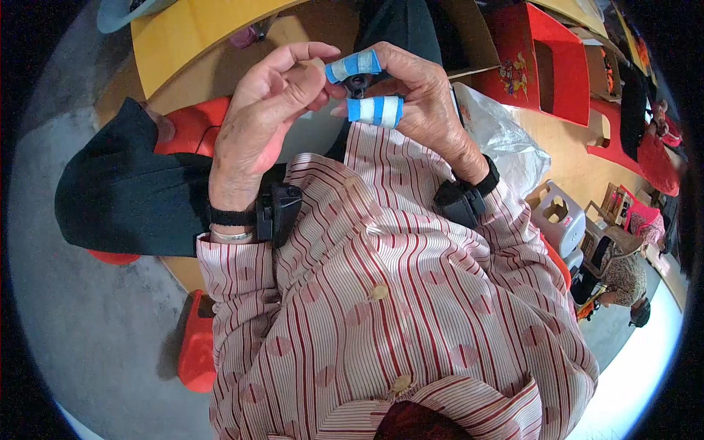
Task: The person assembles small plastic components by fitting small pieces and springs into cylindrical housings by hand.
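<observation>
Blue-and-white wraps cover the thumb (375,111) and a finger (353,66) of my right hand (422,95). Between these wrapped tips, my right hand holds a small black part (357,84). Just left of it is my left hand (273,110), with thumb and fingers pressed together; whatever they hold, if anything, is too small or hidden to name. Both hands are raised in front of the striped shirt (389,271).
A yellow panel (198,40) is at the upper left, with red stools (196,345) below. Clear plastic (499,139) lies beside my right wrist, near a red box (539,66) and a grey stool (559,216). Another person (623,271) is at the far right.
</observation>
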Tool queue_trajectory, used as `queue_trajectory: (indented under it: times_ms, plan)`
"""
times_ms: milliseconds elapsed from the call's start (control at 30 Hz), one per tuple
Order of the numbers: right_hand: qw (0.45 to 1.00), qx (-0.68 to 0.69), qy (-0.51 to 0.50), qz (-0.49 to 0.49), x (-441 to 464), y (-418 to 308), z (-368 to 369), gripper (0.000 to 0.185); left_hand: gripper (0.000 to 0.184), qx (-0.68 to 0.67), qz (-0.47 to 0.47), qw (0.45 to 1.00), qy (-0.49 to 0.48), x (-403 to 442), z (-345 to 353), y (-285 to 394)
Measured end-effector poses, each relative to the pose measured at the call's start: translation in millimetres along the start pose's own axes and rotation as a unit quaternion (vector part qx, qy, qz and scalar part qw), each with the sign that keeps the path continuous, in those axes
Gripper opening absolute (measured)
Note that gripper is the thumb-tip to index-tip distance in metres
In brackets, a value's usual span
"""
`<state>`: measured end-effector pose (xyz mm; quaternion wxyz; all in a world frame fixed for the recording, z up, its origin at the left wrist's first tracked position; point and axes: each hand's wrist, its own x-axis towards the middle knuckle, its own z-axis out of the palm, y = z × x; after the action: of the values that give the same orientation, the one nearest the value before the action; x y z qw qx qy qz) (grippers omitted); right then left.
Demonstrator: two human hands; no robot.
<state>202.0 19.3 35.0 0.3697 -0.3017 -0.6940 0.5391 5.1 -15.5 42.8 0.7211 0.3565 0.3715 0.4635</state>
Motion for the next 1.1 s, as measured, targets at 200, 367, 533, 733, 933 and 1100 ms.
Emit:
queue_trajectory:
  times_ms: [200, 367, 533, 733, 933, 1100]
  plan:
    - [0.999, -0.039, 0.007, -0.012, -1.1, 11.2, -4.2, 0.026, 0.040, -0.031, -0.033, 0.999, 0.005, 2.3, -0.7, -7.3]
    - [0.991, -0.130, 0.011, -0.033, 3.4, -1.7, -4.5, 0.021, 0.038, -0.078, -0.064, 0.995, 0.024, 4.4, -0.5, -13.2]
    - [0.937, 0.221, 0.093, 0.253, -0.7, 22.3, -2.0, 0.024, 0.036, 0.064, -0.057, 0.994, 0.065, 8.4, -3.6, -20.3]
    - [0.887, 0.330, 0.131, 0.295, 4.9, 22.8, -3.6, 0.027, 0.038, 0.293, 0.058, 0.949, 0.099, 13.1, 9.0, -27.7]
    - [0.848, 0.410, 0.122, 0.313, 20.6, 11.8, -2.0, 0.046, 0.036, 0.353, 0.091, 0.912, 0.187, 13.4, 8.2, -25.1]
    - [0.836, 0.417, 0.148, 0.325, 19.4, 8.4, 2.3, 0.046, 0.035, 0.456, 0.178, 0.857, 0.161, 16.0, 12.5, -21.3]
